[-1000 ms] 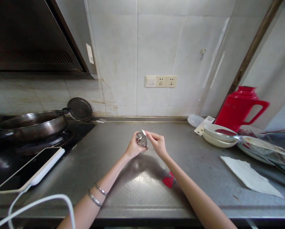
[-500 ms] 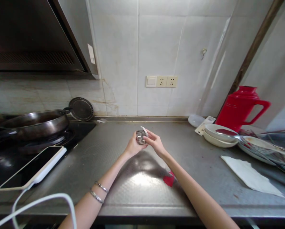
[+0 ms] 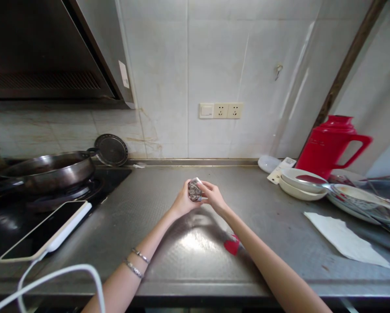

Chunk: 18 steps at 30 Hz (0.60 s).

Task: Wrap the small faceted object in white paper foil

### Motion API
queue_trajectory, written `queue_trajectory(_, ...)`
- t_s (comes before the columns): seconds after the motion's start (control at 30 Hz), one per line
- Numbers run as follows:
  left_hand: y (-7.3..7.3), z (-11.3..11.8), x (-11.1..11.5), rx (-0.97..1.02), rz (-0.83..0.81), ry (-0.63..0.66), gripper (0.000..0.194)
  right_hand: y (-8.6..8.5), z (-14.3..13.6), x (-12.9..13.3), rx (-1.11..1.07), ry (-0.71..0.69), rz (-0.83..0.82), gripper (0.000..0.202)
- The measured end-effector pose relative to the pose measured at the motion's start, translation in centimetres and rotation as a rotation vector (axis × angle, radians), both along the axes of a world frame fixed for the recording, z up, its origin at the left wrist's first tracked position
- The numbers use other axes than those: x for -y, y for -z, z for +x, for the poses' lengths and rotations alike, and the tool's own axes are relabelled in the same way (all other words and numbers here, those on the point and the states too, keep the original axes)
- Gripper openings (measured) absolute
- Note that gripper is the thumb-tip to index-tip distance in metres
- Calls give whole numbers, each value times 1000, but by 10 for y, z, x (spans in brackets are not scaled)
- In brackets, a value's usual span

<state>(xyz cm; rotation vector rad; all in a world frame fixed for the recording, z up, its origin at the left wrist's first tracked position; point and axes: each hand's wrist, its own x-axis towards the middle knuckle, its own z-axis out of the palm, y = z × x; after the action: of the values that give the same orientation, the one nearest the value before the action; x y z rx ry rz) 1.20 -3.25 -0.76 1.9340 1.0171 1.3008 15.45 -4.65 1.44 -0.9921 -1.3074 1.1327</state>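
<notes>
Clasping a small glassy vessel [image 3: 194,192] just below the frame's centre, the left hand [image 3: 182,201] curls around it while the right hand [image 3: 214,196] pinches a white scrap [image 3: 196,180] at its upper edge.

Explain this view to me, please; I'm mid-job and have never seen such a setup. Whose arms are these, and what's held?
No machine here: these are a person's bare arms. All the pictures come from one camera worn on that person's head, looking forward and down.

The left hand grips a small, shiny, see-through container. The right hand has its fingers against it, beside a whitish piece, perhaps paper.

Both are above a metal counter. On the right are white bowls, a red flask and a white sheet. On the left are a phone with a white cable, and a pan on the hob.
</notes>
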Motion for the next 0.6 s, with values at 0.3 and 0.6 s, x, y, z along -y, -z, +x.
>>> queue_trajectory(0.3, 11, 6, -4, 74, -92, 27, 82, 9, -2, 2, 425, 231, 503, 37)
queue_trajectory(0.6, 12, 9, -1, 164, -86, 47, 75, 14, -1, 7, 437, 219, 807, 24)
